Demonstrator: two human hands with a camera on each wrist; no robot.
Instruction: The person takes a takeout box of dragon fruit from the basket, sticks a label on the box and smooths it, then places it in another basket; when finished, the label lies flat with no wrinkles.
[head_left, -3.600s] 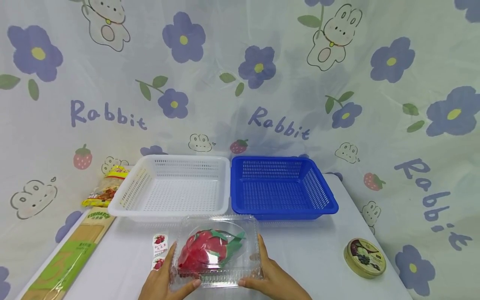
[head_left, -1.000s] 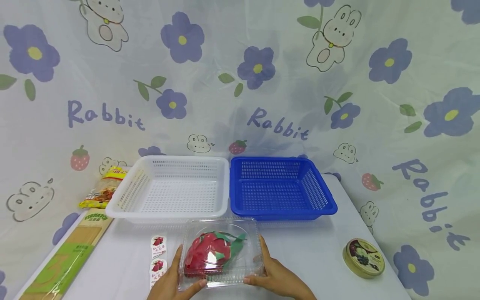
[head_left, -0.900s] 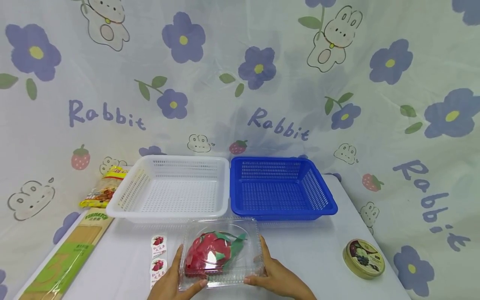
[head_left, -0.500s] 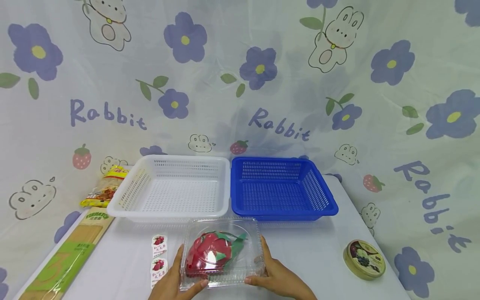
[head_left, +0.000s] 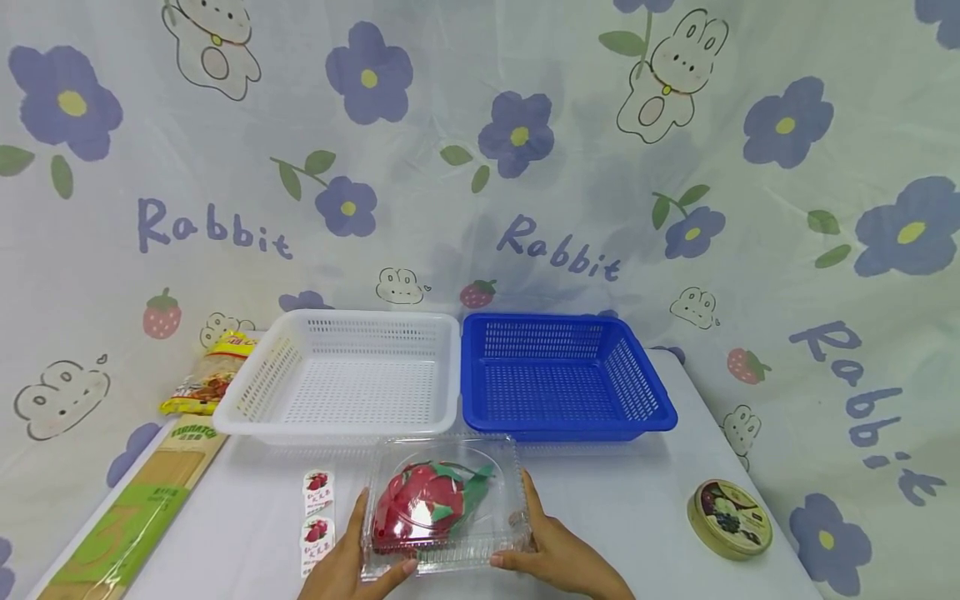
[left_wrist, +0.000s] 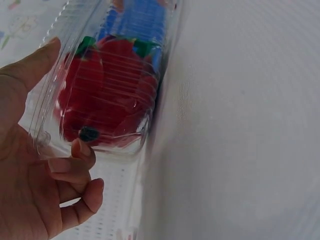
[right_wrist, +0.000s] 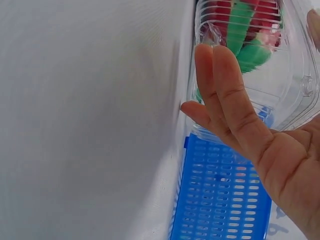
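Observation:
A clear plastic clamshell box (head_left: 491,533) sits low over the white tablecloth at the front middle, its lid down. Inside lies a red dragon fruit (head_left: 420,504) with green leafy tips. My left hand (head_left: 348,554) holds the box's left side, thumb along the front edge. On the opposite side my right hand (head_left: 558,554) grips it, thumb also at the front. In the left wrist view, curled fingertips (left_wrist: 82,150) touch the box's end wall below the fruit. The right wrist view shows long, nearly straight fingers (right_wrist: 232,95) against the other wall.
Behind the box stand a white basket (head_left: 337,429) and a blue basket (head_left: 570,433), side by side. Two dragon fruit stickers (head_left: 318,508) lie left of the box. Farther left are a noodle pack (head_left: 138,508) and a yellow food bag (head_left: 210,375). A round tin (head_left: 729,518) sits at right.
Compared with 3.6 seconds ago, both hands and the box have shifted slightly right and toward me, uncovering more of the lower sticker. Over the last second they stay nearly still.

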